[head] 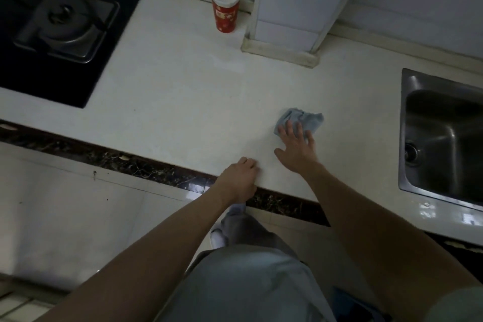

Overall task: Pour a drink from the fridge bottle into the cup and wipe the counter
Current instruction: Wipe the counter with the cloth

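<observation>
A red paper cup with a white inside stands upright at the back of the white counter, against the wall. A crumpled light blue cloth lies on the counter right of the middle. My right hand lies flat with spread fingers, its fingertips pressing on the near side of the cloth. My left hand rests on the counter's front edge, fingers curled over it, holding nothing. No bottle is in view.
A black gas hob with a steel burner fills the left of the counter. A steel sink is set in at the right. A tiled pillar juts from the back wall beside the cup. The counter has a dark marble front edge.
</observation>
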